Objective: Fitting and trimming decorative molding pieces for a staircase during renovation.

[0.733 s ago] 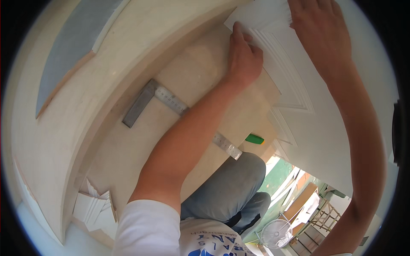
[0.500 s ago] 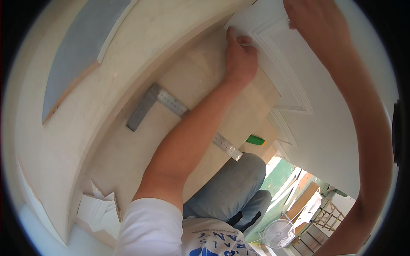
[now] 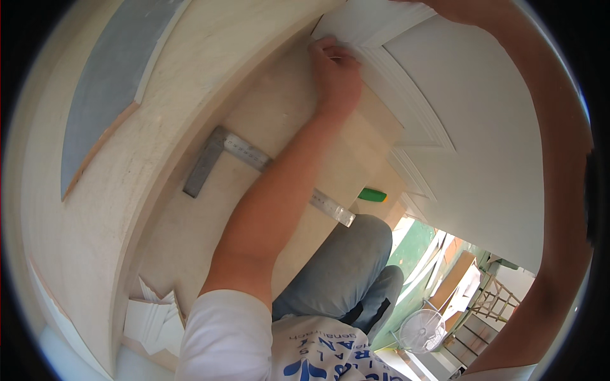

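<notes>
A large white panel with raised moulding stands at the right and top. At its near upper edge, my left hand has its fingers bent and closed around the panel's edge. My right arm curves up along the right rim. Only part of my right hand shows at the top, by the panel's far side, and its fingers are mostly cut off. Beneath my left forearm a steel try square lies on the beige board; the forearm hides the middle of its blade.
A green-handled tool lies by my knee. A grey strip rests on the left board. Broken white moulding pieces are at lower left. A fan and a wooden rack stand at lower right.
My left hand has shifted up and left with the panel's edge. My right hand has gone further up, mostly out of the picture. The whole view has turned slightly.
</notes>
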A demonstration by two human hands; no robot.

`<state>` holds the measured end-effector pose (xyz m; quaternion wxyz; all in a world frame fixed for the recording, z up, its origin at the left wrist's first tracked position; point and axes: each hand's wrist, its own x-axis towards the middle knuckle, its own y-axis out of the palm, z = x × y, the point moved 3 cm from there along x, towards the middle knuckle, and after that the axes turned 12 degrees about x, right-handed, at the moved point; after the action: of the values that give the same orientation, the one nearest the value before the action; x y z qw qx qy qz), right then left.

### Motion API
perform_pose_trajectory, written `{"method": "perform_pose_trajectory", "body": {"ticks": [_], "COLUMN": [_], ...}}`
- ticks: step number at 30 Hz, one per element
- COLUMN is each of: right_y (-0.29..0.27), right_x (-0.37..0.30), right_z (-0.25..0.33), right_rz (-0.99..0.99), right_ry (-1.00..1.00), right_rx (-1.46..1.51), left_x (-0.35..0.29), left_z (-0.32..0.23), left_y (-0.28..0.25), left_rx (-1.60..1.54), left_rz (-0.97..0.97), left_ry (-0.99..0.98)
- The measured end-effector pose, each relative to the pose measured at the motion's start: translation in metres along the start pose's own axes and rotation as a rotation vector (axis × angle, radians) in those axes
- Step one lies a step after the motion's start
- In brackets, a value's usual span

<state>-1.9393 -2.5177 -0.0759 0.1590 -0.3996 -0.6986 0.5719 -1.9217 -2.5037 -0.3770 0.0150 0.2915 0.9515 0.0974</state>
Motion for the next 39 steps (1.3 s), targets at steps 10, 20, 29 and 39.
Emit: {"method": "perform_pose_trajectory", "body": {"ticks": [10, 20, 29, 39], "right_y": [0.008, -0.007, 0.113, 0.332], "right_x": [-0.001, -0.021, -0.276, -0.544], "right_z": [-0.018, -0.058, -0.151, -0.109], "right_rz": [0.075, 0.184, -0.407, -1.037], "right_ry": [-0.062, -0.125, 0.058, 0.752], "right_rx": [0.221, 0.020, 0.830, 1.940], "left_x": [0.000, -0.006, 0.025, -0.149], "left_z": [0.001, -0.011, 0.050, -0.157], "left_y": [-0.030, -0.006, -0.027, 0.022], "left_rx": [-0.537, -0.594, -0.567, -0.243], "left_rz": [-0.143, -0.262, -0.012, 0.699], "left_ry": [-0.392, -0.491, -0.412, 0.100]}}
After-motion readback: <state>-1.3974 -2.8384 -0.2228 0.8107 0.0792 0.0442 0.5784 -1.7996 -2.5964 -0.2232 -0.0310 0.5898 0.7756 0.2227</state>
